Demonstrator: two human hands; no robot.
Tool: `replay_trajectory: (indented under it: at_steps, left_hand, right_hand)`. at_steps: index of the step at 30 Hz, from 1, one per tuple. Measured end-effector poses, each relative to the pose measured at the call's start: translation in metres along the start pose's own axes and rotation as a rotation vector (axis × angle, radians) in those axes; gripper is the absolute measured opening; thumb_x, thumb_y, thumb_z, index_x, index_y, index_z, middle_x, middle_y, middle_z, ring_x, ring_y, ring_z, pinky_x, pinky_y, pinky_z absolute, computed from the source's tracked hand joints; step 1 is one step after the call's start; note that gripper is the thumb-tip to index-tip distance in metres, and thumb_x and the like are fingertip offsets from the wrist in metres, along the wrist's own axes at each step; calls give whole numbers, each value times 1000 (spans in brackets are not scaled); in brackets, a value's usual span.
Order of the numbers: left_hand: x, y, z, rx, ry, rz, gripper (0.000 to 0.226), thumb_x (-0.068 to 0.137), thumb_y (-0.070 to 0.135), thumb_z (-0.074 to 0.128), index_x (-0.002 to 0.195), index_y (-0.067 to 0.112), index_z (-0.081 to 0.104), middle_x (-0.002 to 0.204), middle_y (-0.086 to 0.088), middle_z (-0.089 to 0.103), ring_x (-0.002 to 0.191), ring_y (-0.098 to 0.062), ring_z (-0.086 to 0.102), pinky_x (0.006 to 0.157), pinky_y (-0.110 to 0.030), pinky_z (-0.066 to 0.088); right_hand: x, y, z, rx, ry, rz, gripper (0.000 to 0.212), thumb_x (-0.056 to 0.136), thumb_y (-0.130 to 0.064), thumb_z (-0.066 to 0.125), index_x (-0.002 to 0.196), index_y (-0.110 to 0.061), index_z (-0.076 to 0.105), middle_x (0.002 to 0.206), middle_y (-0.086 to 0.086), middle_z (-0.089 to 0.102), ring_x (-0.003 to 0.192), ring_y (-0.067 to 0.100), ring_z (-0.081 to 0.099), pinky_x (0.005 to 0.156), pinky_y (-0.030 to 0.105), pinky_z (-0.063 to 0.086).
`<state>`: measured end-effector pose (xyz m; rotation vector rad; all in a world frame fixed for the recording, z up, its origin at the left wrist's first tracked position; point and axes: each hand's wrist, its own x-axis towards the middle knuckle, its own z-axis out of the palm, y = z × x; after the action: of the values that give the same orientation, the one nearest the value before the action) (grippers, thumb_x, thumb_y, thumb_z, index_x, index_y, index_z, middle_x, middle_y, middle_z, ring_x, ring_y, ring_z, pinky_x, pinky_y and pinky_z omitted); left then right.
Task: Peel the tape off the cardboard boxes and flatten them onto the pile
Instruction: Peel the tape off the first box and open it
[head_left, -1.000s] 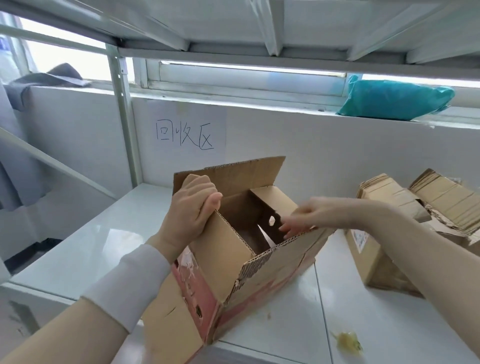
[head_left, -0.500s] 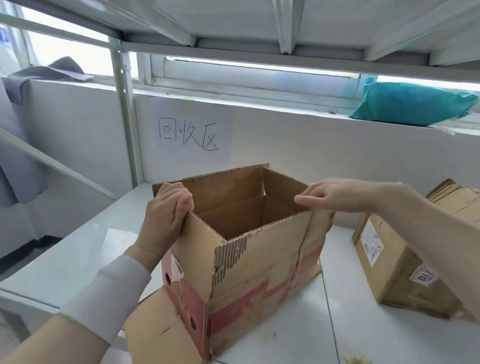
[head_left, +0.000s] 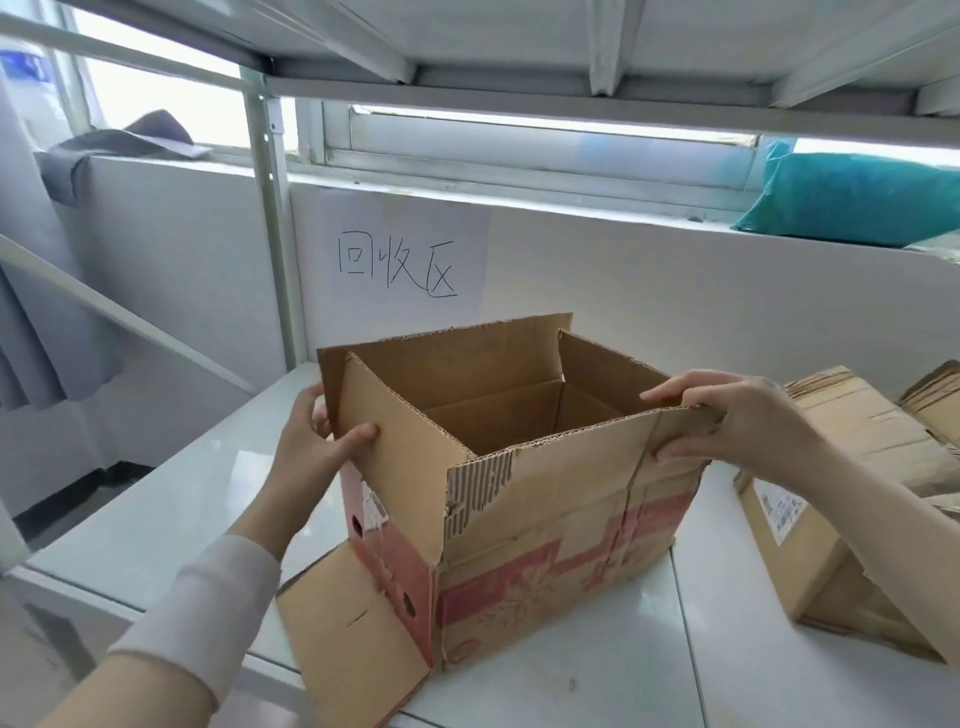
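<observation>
The cardboard box (head_left: 545, 519) stands upright and open on the white tabletop (head_left: 156, 509), between the two hands, which are well apart. The left hand (head_left: 317, 447) grips the box's left wall, with the thumb on the near face and the fingers behind it. The right hand (head_left: 727, 421) pinches the top edge at the right corner, fingers curled around the cardboard. One bottom flap (head_left: 353, 649) sticks out over the near edge of the tabletop. A second box (head_left: 810, 561) lies just beside it on the right.

Half a second ago the left hand was curled over the top corner; now it sits lower on the side. The right hand, which lay flat on the rim, now clamps it. The box's opening looks more square than before.
</observation>
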<state>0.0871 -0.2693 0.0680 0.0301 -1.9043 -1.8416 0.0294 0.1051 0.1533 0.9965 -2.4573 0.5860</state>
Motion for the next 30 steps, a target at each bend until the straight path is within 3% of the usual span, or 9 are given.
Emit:
replay_trajectory:
  at_steps: [4, 8, 12, 15, 19, 22, 25, 27, 30]
  left_hand:
    - [18, 30, -10, 18, 225, 157, 36, 77, 2, 69, 106, 12, 51, 90, 10, 57, 79, -3, 57, 59, -5, 47]
    - [22, 65, -30, -40, 312, 292, 33, 59, 18, 76, 86, 23, 58, 79, 17, 65, 69, 5, 61, 59, -7, 48]
    - [9, 87, -38, -63, 243, 403, 31, 66, 11, 70, 88, 26, 54, 71, 34, 65, 72, 11, 63, 65, -5, 49]
    - [-2, 86, -42, -63, 213, 373, 44, 47, 33, 70, 87, 26, 55, 72, 34, 66, 73, 10, 64, 64, -6, 50]
    - [-13, 74, -40, 15, 193, 345, 32, 73, -6, 68, 77, 23, 55, 58, 34, 62, 61, 13, 61, 54, -2, 46]
    - [-28, 74, -40, 84, 60, 360, 45, 64, -12, 73, 62, 33, 68, 56, 30, 63, 59, 13, 60, 56, -2, 45]
    - [-48, 64, -48, 154, -196, 448, 45, 56, 4, 82, 74, 44, 73, 75, 21, 71, 73, 6, 65, 67, -10, 51]
    - [-60, 43, -60, 166, -321, 372, 30, 56, 38, 84, 85, 33, 75, 90, 9, 74, 88, -6, 68, 77, -19, 54]
    - [-75, 3, -77, 315, -388, 218, 37, 63, 55, 75, 90, 30, 73, 101, 10, 72, 99, -9, 67, 82, -16, 51]
  right_hand:
    - [-3, -1, -18, -53, 164, -15, 70, 60, -78, 54, 68, -10, 67, 100, -35, 61, 90, -13, 55, 75, 10, 46]
    - [-9, -10, -29, -222, 422, -77, 70, 71, -73, 48, 76, -6, 67, 94, 4, 67, 80, 1, 59, 70, 19, 48]
    - [-15, -27, -28, -239, 639, 60, 82, 57, -55, 75, 112, 0, 52, 100, 22, 54, 87, 18, 48, 72, 27, 40]
    - [-21, -22, -19, -325, 611, 88, 85, 56, -51, 79, 122, -7, 47, 107, 27, 45, 92, 20, 42, 70, 35, 48]
    - [-34, -4, 1, -280, 530, 217, 55, 59, -64, 63, 83, -15, 53, 104, 3, 64, 83, 21, 59, 59, 40, 51]
    - [-48, -3, 18, -285, 571, 331, 48, 59, -65, 59, 74, -20, 54, 79, 7, 70, 68, 35, 63, 58, 34, 44]
    - [-68, 1, 42, -254, 607, 340, 43, 67, -57, 51, 71, -14, 53, 79, 5, 72, 66, 33, 63, 56, 30, 42]
    - [-87, 9, 62, -236, 579, 323, 34, 70, -51, 52, 72, -17, 49, 75, 7, 71, 65, 33, 62, 55, 36, 49]
    - [-114, 19, 92, -375, 391, 332, 33, 62, -30, 82, 74, -12, 58, 59, 7, 63, 54, 33, 61, 46, 35, 47]
